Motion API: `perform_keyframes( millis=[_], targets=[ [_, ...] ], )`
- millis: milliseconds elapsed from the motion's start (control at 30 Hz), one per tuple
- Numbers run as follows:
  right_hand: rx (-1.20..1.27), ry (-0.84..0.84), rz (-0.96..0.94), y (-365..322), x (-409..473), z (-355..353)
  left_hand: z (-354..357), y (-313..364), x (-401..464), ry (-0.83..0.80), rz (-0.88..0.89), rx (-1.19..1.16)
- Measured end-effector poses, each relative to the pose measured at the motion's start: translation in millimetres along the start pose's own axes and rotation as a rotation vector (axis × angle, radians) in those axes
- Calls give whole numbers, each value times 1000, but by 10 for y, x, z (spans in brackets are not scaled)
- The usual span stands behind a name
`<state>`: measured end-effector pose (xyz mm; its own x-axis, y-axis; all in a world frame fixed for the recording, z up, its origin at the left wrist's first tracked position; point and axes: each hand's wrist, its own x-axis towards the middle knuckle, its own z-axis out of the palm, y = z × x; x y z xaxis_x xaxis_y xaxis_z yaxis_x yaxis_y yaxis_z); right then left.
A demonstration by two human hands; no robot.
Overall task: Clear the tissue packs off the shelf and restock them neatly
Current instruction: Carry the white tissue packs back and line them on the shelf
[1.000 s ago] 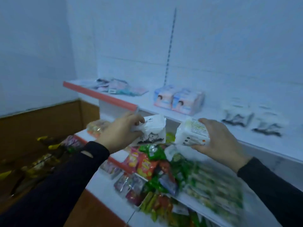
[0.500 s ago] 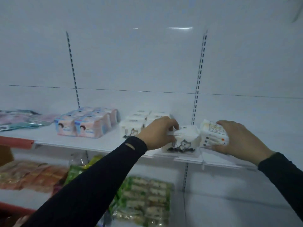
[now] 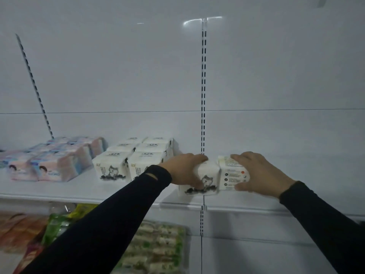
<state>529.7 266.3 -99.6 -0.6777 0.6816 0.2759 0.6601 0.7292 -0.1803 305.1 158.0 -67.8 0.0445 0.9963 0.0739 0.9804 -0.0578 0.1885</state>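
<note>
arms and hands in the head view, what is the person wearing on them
Both arms are covered to the wrist by long, close-fitting black sleeves. The left sleeve has a small slit-shaped opening near its cuff; the right sleeve shows no marking. The left hand and right hand are bare: no gloves, rings or watch in view.

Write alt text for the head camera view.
Two hands set white tissue packs side by side on a white shelf: left hand grips one, right hand the other. More white packs and pink packs sit left.

head cam, faces shelf, close
</note>
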Motion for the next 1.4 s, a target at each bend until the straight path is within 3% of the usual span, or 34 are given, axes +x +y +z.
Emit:
perform_keyframes(
  millis=[267,433,567,667,733,867,1000,1067,1400],
  targets=[
    [-10,29,6,38,370,132,-152,-342,420,36,12,0],
    [-49,83,142,29,630,254,-172,-552,747,3,26,123],
    [-98,-3,198,77,727,103,-219,-632,876,-81,58,85],
    [-171,39,257,51,774,54,-222,-670,959,-55,72,79],
    [-36,50,298,-2,811,33,-204,-686,1005,-39,71,94],
    [21,111,226,152,899,-197,-199,-738,1070,-46,28,98],
    [-60,-279,-4,459,985,-330,-182,-733,1111,-32,-20,96],
    [-103,-376,-77,519,1031,-275,-159,-726,1136,-22,-38,99],
    [155,-190,-143,596,1225,-42,-133,-740,1118,-2,-136,81]
  ],
)
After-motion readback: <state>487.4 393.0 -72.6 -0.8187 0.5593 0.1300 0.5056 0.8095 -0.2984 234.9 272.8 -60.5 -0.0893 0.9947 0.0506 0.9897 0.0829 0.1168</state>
